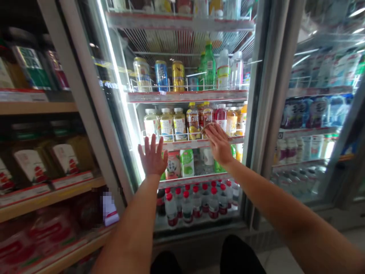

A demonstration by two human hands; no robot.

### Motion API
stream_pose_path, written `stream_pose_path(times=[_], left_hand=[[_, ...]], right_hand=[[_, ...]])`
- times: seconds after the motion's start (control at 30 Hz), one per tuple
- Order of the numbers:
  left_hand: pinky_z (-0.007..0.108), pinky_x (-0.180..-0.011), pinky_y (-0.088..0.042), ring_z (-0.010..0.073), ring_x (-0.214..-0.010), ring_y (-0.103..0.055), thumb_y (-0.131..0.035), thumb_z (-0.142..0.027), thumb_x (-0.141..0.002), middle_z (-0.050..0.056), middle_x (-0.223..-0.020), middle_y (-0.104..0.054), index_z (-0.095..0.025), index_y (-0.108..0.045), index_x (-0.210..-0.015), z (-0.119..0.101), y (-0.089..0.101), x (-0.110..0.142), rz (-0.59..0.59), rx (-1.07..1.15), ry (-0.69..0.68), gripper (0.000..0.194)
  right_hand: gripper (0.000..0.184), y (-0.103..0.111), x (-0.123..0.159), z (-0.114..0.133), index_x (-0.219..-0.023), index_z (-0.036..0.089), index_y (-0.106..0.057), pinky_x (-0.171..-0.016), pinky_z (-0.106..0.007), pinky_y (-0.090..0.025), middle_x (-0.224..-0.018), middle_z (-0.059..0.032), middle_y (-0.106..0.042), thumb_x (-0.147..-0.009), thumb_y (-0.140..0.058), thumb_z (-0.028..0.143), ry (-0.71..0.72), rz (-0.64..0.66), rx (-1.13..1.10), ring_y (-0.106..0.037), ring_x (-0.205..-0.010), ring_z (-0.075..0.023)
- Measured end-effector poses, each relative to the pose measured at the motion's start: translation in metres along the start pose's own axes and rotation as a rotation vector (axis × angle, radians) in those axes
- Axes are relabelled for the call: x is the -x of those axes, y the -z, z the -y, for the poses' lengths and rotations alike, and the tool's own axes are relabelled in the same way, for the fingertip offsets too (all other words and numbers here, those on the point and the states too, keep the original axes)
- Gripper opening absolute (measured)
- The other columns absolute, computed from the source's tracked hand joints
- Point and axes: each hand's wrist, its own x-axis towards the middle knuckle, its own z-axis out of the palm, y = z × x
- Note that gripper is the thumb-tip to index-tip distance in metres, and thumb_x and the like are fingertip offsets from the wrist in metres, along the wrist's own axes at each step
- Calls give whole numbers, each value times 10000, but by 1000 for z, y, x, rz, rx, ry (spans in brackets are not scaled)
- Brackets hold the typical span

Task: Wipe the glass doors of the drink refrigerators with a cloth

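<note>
My left hand [153, 158] is raised in front of the glass door of a drinks cooler, fingers spread and holding nothing. Whether its palm touches the glass, I cannot tell. Farther right, my right hand [219, 144] lies fairly flat at the door, its fingers together over a small brownish, cloth-like piece [205, 128], mostly hidden under them. Behind the right hand stand bottles with yellow caps [193, 120] and a bottle of dark red drink [220, 116]. Past my left fingertips are white-capped bottles [166, 123]. A green-and-white carton [187, 163] stands on the shelf below.
Cans [178, 76] and green bottles [210, 66] fill a higher shelf; red-capped water bottles [187, 205] crowd the bottom. Wooden shelves [37, 108] with bottles flank the left. Another glass-fronted cooler [310, 131] stands right. My dark-clothed knees [239, 255] show below.
</note>
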Motion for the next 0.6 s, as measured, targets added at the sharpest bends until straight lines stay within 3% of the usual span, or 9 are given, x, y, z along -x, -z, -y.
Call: stream_pose_path(times=[0.07, 0.23, 0.3, 0.43, 0.6], left_hand=[[564, -1269, 5, 287, -1572, -101, -469, -419, -988, 75, -1651, -297, -234, -447, -1536, 0, 1, 0, 11, 8, 3, 579], [578, -1268, 17, 290, -1574, -83, -457, -409, -1000, 68, -1659, -276, -248, -433, -1544, 1, 2, 0, 28, 37, 2, 568], [577, -1269, 30, 291, -1575, -72, -458, -406, -1003, 67, -1662, -267, -250, -424, -1548, 2, 1, 0, 25, 50, 2, 568], [564, -1275, 31, 284, -1574, -75, -456, -408, -1011, 63, -1660, -270, -257, -424, -1548, 3, -1, 1, -1, 39, -10, 559], [553, -1274, 25, 291, -1571, -96, -449, -410, -1026, 63, -1663, -263, -237, -430, -1545, 4, -1, 1, -16, 33, -41, 547]], right_hand=[[537, -9, -2, 13, -1510, 323, -466, -1244, -519, -334, -1513, -11, -547, -1013, -445, 119, 4, 8, -9, -310, -1529, -220], [614, -22, 10, 46, -1530, 302, -427, -1255, -492, -304, -1528, 9, -532, -970, -456, 52, 326, 359, -82, -337, -1516, -195], [599, -25, -8, 51, -1509, 300, -462, -1256, -491, -298, -1530, 14, -530, -969, -447, 43, 273, 317, -63, -336, -1516, -195], [551, -37, -42, 61, -1488, 298, -498, -1269, -502, -265, -1538, 5, -520, -991, -425, 72, 50, 115, -30, -303, -1530, -205], [541, -48, -39, 83, -1483, 299, -501, -1279, -492, -244, -1525, 16, -536, -987, -444, 93, 199, 252, -55, -321, -1521, -202]])
